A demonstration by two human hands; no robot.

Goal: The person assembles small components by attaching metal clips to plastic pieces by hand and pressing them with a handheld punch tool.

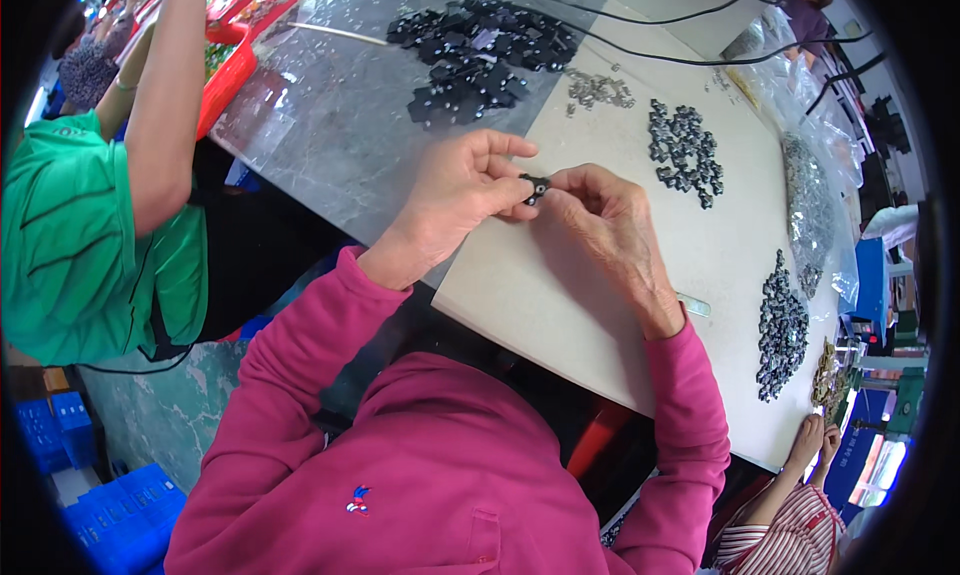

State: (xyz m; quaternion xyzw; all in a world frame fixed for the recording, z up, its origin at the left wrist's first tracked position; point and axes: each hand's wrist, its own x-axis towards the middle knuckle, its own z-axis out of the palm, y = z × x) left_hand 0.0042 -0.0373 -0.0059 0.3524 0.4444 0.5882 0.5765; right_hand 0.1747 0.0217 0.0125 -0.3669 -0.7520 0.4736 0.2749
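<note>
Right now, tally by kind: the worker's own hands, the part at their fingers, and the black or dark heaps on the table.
Own hands, left hand and right hand: 2
Small black part: 1
Heap of flat black pieces: 1
Heaps of small dark parts, upper heap and lower heap: 2
Total: 6

From my remote seat, I see one small black part (534, 189), compact and irregular in outline, with a round, pale, shiny spot on the side turned toward me. It is held up over the pale tabletop (560, 320), between the fingertips of the left hand (455, 183) and those of the right hand (612, 220). The left thumb covers some of its left end; the right fingertips meet its right end. I cannot make out its finer details or exact tilt.
</note>
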